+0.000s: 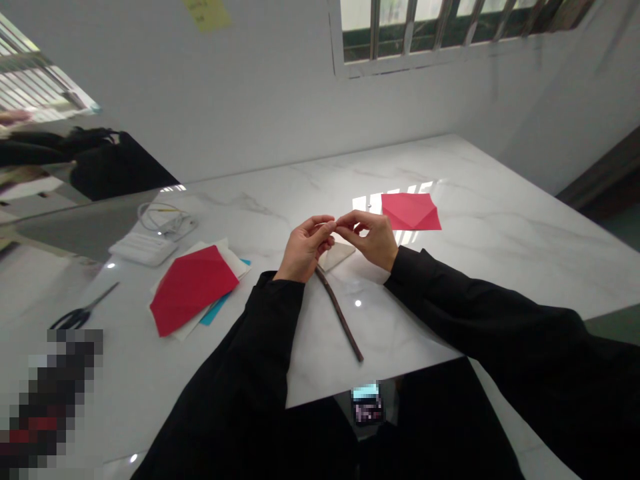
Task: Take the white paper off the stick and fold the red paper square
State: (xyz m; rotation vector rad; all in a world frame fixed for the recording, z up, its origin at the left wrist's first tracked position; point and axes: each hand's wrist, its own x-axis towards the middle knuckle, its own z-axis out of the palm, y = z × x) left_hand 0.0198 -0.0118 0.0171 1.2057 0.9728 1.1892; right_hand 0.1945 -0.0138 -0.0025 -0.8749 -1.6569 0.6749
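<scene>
My left hand and my right hand meet above the white marble table, fingertips pinched together on the top end of a thin brown stick. The stick slants down toward me, its lower end resting on the table. A small pale folded paper piece lies on the table just beneath my hands. Both arms wear black sleeves.
A red folded paper lies beyond my right hand. To the left is a stack of red, white and blue paper, scissors, a white box and coiled cable. The wall runs along the table's far edge.
</scene>
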